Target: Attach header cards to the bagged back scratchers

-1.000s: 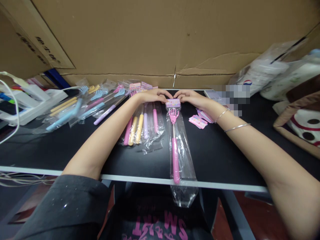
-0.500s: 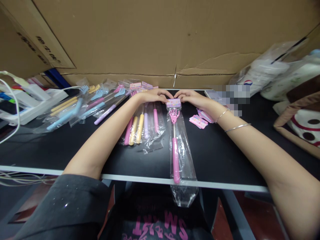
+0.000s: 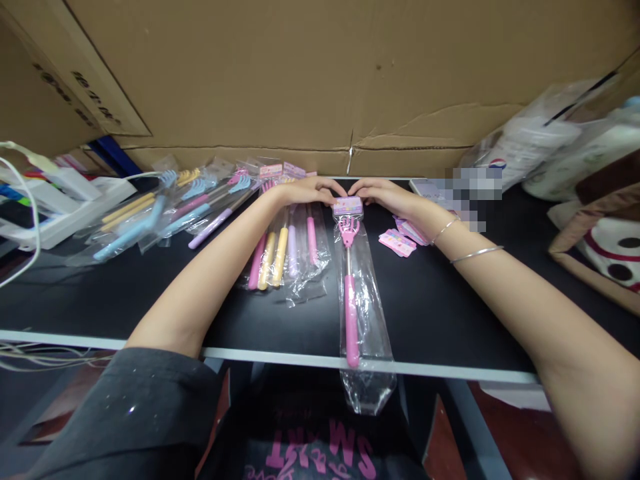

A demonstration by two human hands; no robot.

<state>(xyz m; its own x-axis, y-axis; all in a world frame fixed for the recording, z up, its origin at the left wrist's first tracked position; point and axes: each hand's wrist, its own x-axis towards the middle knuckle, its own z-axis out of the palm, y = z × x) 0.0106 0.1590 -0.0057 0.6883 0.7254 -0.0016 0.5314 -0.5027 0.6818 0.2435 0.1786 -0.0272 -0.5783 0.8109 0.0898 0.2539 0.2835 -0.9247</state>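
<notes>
A pink back scratcher (image 3: 351, 310) with a hand-shaped head lies in a clear plastic bag (image 3: 375, 333), its handle pointing toward me. The bag's lower end hangs over the table edge. At its far end is a small pink-and-purple header card (image 3: 347, 206). My left hand (image 3: 313, 191) has its fingers bent and closed at the card's upper left corner. My right hand (image 3: 383, 195) pinches at the upper right corner, with its fingertips partly hidden. Loose header cards (image 3: 397, 243) lie in a small pile below my right wrist.
Bagged back scratchers (image 3: 280, 257) in several colours lie beside my left forearm, with more bagged ones (image 3: 200, 210) farther left. A white holder (image 3: 65, 223) stands at far left. A bagged cup (image 3: 530, 150) and a brown-trimmed bag (image 3: 610, 247) are at right. Cardboard (image 3: 300, 80) walls the back.
Almost nothing differs. Both hands stay at the header card, and the right hand and forearm have shifted very slightly. The bagged back scratcher lies in the same place.
</notes>
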